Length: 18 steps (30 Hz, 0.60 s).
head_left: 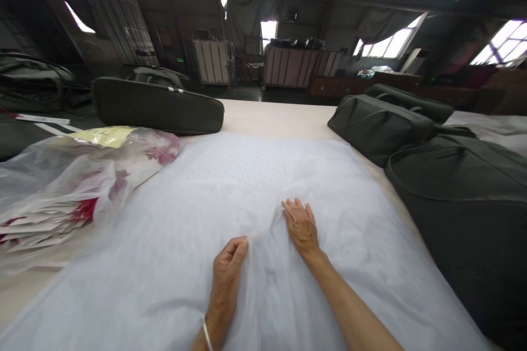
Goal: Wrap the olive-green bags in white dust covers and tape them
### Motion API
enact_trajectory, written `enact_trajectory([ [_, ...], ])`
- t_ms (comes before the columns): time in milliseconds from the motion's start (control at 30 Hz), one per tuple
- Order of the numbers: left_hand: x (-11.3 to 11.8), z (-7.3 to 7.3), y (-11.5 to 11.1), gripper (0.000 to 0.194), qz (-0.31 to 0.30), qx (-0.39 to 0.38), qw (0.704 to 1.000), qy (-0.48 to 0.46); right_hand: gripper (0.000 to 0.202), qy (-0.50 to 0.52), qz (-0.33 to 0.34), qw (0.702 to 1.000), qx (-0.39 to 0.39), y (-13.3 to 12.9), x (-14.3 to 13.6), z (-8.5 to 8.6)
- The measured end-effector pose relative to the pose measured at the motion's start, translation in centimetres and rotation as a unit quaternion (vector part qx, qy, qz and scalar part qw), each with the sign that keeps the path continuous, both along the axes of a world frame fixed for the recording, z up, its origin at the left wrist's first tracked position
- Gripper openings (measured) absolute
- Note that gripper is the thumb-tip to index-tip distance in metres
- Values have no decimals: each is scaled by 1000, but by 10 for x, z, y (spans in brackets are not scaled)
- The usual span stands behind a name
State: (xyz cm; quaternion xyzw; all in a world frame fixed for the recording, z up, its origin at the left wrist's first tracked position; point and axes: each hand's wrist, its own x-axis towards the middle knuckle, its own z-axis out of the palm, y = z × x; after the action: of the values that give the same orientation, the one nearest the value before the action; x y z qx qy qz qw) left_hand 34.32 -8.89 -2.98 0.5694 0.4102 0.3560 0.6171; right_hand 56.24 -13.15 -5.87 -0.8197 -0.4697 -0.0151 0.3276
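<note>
A large, thin whitish sheet point(173, 241) is spread over the table in front of me, with creases running between my hands. My left hand point(227, 266), with a pale band at its wrist, is closed on the sheet, its thumb and fingers pinching a fold near the middle. Farther forward and to the right, my right hand point(301, 225) lies palm down on the same sheet, fingers stretched out. A raised ridge of the material runs from the left fingertips toward the right hand. Whatever lies beneath the sheet is hidden.
Left of the sheet lies a clear plastic bag point(135, 162) holding tags with red cords point(53, 219). A dark flat bag point(160, 107) stands behind it. Dark bags point(379, 120) and a large dark case point(465, 197) line the right side. The pale table point(275, 115) shows at the back.
</note>
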Motion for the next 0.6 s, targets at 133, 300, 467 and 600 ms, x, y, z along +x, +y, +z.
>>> enact_trajectory([
  [133, 4, 1, -3, 34, -59, 61, 996, 21, 56, 208, -115, 950, 203, -6, 19, -5],
  [300, 6, 2, -2, 36, -88, 15, 995, 36, 71, 314, -182, 885, 291, -20, 32, 22],
  [467, 7, 14, 3, 34, -83, 7, 996, 41, 57, 322, -118, 873, 347, -18, 3, 68],
  [600, 12, 21, 6, 34, -87, -17, 994, 60, 53, 343, -80, 877, 325, -8, -29, 75],
])
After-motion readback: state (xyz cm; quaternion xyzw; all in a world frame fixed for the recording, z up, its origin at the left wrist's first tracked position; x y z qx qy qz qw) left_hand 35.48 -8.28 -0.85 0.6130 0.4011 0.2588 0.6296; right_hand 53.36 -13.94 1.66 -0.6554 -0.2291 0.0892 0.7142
